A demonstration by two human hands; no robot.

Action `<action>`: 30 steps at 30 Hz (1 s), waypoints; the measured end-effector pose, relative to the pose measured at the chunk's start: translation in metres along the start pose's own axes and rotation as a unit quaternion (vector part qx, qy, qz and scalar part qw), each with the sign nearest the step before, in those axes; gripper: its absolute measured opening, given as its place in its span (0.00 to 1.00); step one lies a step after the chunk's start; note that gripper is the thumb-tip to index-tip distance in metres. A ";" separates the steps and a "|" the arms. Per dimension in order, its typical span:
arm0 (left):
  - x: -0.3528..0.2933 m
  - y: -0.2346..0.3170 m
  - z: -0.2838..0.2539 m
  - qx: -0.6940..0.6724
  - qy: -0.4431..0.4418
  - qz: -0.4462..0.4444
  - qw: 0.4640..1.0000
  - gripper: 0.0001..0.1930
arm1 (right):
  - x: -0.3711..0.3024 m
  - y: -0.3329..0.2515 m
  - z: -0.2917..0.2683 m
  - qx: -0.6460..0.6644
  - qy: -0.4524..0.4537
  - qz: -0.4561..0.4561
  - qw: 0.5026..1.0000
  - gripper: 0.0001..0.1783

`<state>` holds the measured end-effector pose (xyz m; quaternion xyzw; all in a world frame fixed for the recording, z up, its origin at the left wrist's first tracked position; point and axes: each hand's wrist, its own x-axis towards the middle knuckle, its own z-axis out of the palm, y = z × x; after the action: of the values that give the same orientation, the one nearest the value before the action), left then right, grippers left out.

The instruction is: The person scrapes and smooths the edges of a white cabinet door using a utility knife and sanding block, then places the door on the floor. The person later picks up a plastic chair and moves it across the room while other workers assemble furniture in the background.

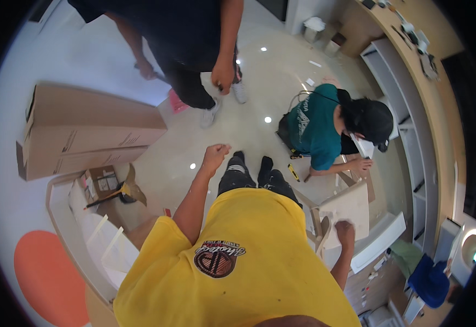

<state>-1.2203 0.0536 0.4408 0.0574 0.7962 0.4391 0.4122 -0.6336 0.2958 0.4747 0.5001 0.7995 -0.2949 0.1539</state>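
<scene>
My left hand is held out over the floor, left of my knees. Its fingers are curled in, and nothing shows in them. On the other side, my right hand is over a white panel that stands among other pale boards. Its fingers are smeared, and I cannot tell whether they touch the panel. A yellow utility knife lies on the floor between my feet and a crouching co-worker in a teal shirt and dark cap. The co-worker's hand reaches to a brown cardboard piece.
Another person in dark clothes stands ahead. Large cardboard boxes stand at the left, near a broom-like tool. Along the right runs a white shelf unit under a wooden counter. A long white panel lies right of my right hand.
</scene>
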 end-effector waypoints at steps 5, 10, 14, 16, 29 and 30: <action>0.025 0.006 -0.054 -0.330 0.079 -0.042 0.940 0.28 | 0.094 -0.114 -0.026 0.298 0.160 -0.054 0.939 0.19; 0.010 -0.026 -0.104 -0.476 0.205 -0.090 0.850 0.30 | 0.162 -0.177 0.031 0.255 -0.071 -0.011 0.964 0.20; -0.038 -0.065 -0.115 -0.612 0.245 -0.064 0.749 0.32 | 0.215 -0.252 0.037 0.097 -0.149 -0.236 0.955 0.21; -0.063 -0.090 -0.116 -0.650 0.299 -0.030 0.698 0.32 | 0.243 -0.300 0.026 0.065 -0.151 -0.290 0.943 0.22; -0.207 -0.197 -0.108 -0.724 0.496 -0.048 0.476 0.32 | 0.376 -0.363 0.064 0.039 -0.278 -0.114 0.953 0.29; -0.216 -0.182 -0.126 -0.735 0.468 -0.012 0.491 0.30 | 0.373 -0.366 0.068 0.020 -0.316 -0.065 0.946 0.31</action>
<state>-1.1189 -0.2365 0.4704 -0.4899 0.2616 0.8225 -0.1231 -1.1312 0.3984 0.3366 0.3311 0.7349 -0.4627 0.3691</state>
